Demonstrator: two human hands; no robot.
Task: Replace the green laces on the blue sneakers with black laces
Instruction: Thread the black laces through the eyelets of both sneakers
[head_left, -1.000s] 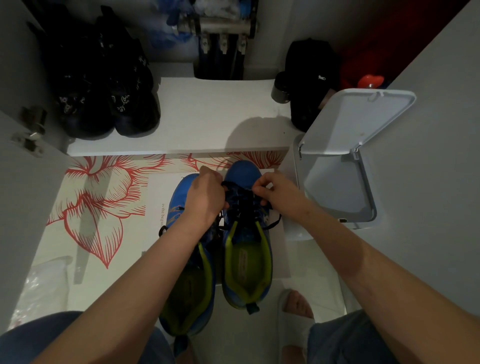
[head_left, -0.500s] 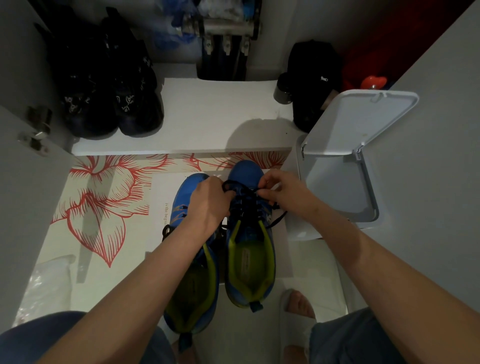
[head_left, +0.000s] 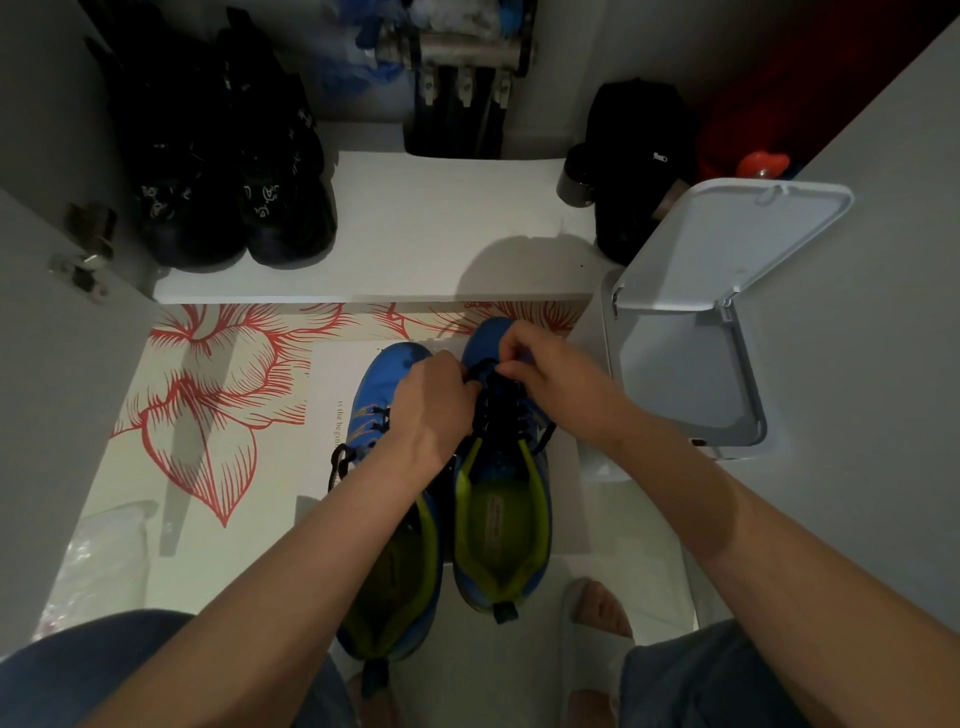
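Sneakers, blue with yellow-green lining, stand side by side on a white sheet (head_left: 332, 384) on the floor in front of me, toes pointing away. My left hand (head_left: 431, 410) and my right hand (head_left: 550, 379) meet over the right sneaker (head_left: 501, 525), near its toe end. Both have their fingers curled, pinching the black lace (head_left: 493, 410) that runs down its eyelets. My left wrist crosses above the left sneaker (head_left: 379, 384), which also carries black lacing; one loose end (head_left: 340, 462) hangs off its outer side onto the sheet.

The sheet lies on a floor mat (head_left: 208, 405) printed with big red flowers. Just right of the sneakers stands a white bin (head_left: 691, 384) with its lid (head_left: 727, 244) tipped up. Beyond the mat runs a low white shelf (head_left: 441, 223), with a pair of black shoes (head_left: 234, 197) at its left end and a black bag (head_left: 639, 156) at its right. My foot in a white slipper (head_left: 597, 613) sits near the right sneaker's heel.
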